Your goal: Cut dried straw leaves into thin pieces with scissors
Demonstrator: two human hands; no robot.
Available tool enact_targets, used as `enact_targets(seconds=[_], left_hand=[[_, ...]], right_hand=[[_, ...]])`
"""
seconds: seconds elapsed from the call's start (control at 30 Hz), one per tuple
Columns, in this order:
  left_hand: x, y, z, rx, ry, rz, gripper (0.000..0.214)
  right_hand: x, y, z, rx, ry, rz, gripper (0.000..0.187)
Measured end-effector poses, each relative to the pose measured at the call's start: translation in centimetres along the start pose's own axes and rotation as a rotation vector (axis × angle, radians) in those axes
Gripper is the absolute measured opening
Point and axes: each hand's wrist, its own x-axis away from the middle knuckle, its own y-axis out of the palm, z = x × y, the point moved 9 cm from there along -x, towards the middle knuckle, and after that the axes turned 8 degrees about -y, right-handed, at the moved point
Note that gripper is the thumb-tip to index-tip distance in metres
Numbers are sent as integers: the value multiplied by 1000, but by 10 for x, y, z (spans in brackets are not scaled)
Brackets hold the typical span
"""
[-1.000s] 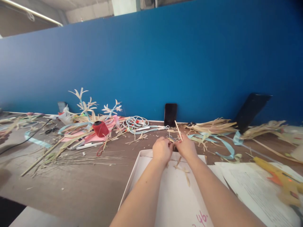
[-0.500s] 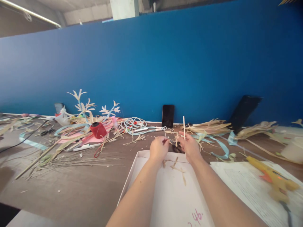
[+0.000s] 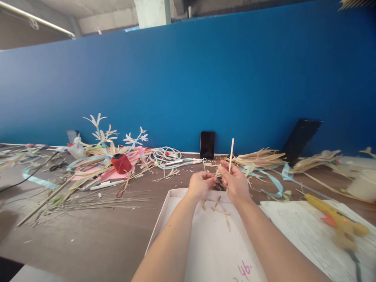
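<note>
My right hand pinches a thin pale wooden stick that points up, tilted slightly right. My left hand is closed beside it, fingertips meeting the right hand's at a small strip of dried leaf. Both hands hover over the far edge of a shallow white box lid, which has a few straw scraps lying in it.
A black phone leans on the blue partition. Dried leaves, light blue ribbon, a cable coil, a red thread spool and straw flowers litter the brown table. A yellow glue gun lies on printed paper at right.
The stick has swung from leaning left to upright and now slightly right. My hands parted briefly, then came together again, a little higher above the lid's far edge.
</note>
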Motion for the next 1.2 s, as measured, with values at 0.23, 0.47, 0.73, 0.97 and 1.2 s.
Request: enact_targets(seconds=[0.23,0.47,0.73,0.97,1.2], left_hand=[[-1,-16,4,158,-6,61,15],[-3,-25,4,130,8,112,13],[-6,-25,2,-12,42,143,11],[-2,-21,1,8,-33,74,15],[0,-20,1,-157,-19,22,23]], right_hand=[[2,-2,-3,154,55,-36,44],[11,19,2,322,123,-296,53],[11,27,12,417,102,-433,39],[4,16,15,441,87,-325,39],[4,16,17,414,95,-333,39]])
